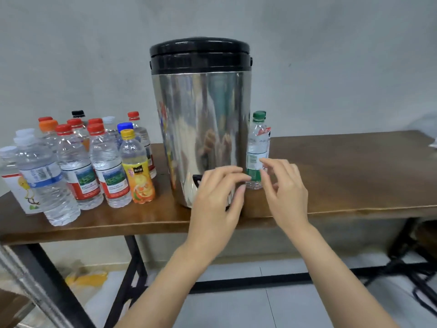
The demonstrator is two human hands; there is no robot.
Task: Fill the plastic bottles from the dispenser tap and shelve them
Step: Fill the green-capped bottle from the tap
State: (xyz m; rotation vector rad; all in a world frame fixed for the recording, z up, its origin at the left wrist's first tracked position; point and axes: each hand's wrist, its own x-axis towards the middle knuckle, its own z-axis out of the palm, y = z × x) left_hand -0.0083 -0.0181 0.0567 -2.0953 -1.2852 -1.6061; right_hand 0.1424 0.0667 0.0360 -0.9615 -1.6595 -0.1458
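A tall steel dispenser with a black lid stands at the front of a wooden table. Its black tap is mostly hidden behind my left hand, whose fingers are loosely curved in front of the drum's base and hold nothing. A small clear bottle with a green cap stands upright just right of the dispenser. My right hand hovers beside that bottle's lower part, fingers spread, not gripping it. Several capped plastic bottles stand grouped on the table's left.
The bottle group includes a yellow-capped orange juice bottle nearest the dispenser. The table's right part is bare wood. Black metal table legs and cables lie below on the tiled floor. A grey wall is behind.
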